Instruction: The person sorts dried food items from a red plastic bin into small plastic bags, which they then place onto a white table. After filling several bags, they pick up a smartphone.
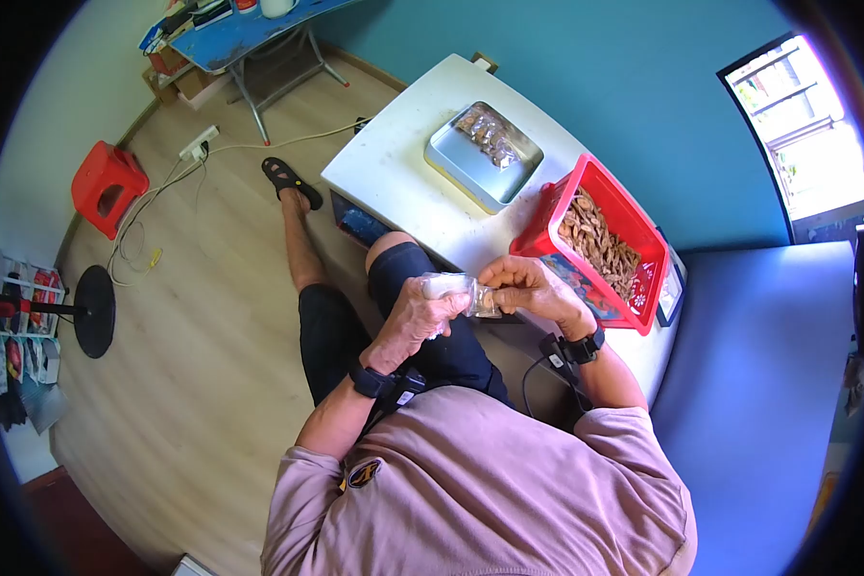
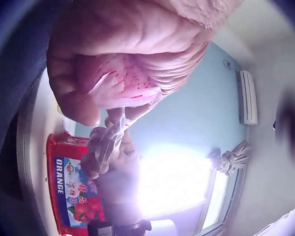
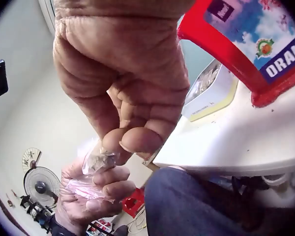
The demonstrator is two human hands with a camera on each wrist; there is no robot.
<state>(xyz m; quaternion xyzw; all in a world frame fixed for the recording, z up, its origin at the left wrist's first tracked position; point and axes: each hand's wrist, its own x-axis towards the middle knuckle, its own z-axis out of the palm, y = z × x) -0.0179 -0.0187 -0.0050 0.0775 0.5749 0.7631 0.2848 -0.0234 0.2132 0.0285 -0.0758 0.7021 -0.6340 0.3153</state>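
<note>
In the head view my left hand [image 1: 418,317] and right hand [image 1: 540,291] meet above my lap, beside the white table. Curled in the left hand is crumpled thin white plastic [image 2: 130,86] with small red marks. Between the hands is a small clear plastic bag [image 1: 487,303] with brownish contents. Thumb and fingers of the right hand [image 3: 132,108] pinch this bag at its edge, as the right wrist view shows. A red plastic basket [image 1: 566,209] of dried brown pieces [image 1: 600,245] stands near the right hand. Farther back is a rectangular tin [image 1: 497,190] holding several filled clear bags [image 1: 488,132].
The white table [image 1: 394,173] stands ahead, with a blue padded bench [image 1: 758,365] to the right. On the floor at left are a red stool [image 1: 108,187], cables with a power strip [image 1: 200,142], and a round black stand base [image 1: 94,312]. A blue folding table [image 1: 250,34] is at the back.
</note>
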